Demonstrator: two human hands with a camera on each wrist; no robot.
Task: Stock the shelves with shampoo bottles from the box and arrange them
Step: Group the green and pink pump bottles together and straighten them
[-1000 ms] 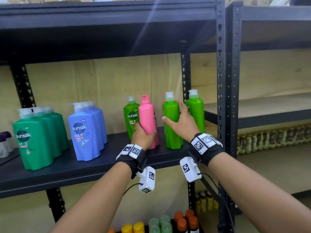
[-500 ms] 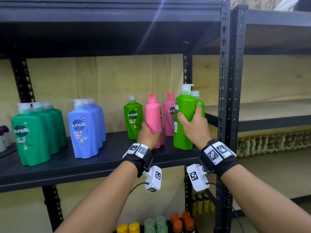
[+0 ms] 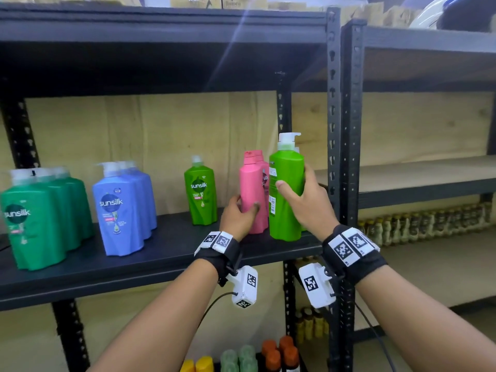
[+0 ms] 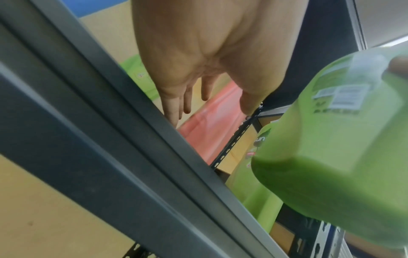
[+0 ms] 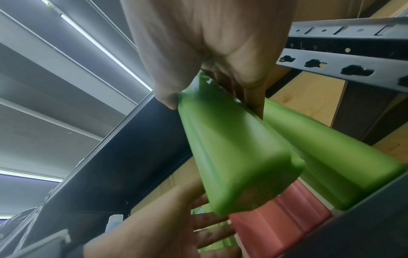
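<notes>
My right hand (image 3: 306, 202) grips a light green pump bottle (image 3: 287, 224) around its middle, back label toward me. Its base hangs clear of the shelf (image 3: 161, 253), which the right wrist view confirms for the lifted bottle (image 5: 238, 157). A second light green bottle (image 5: 331, 157) stands just behind it. My left hand (image 3: 239, 216) holds a pink bottle (image 3: 251, 189) low down, thumb on its front and fingers along its left side. Another pink bottle (image 3: 264, 167) stands behind that one. In the left wrist view the pink bottle (image 4: 212, 132) lies past my fingers (image 4: 176, 108).
One light green bottle (image 3: 201, 194) stands alone left of the pink ones. Further left are blue bottles (image 3: 120, 210) and dark green bottles (image 3: 35, 218). A black upright post (image 3: 332, 130) is close to my right hand. Small bottles (image 3: 268, 355) fill the lower shelf.
My right hand has lifted the green bottle off the shelf and brought it in front of the other green one. My left hand has slid the pink bottle to the right.
</notes>
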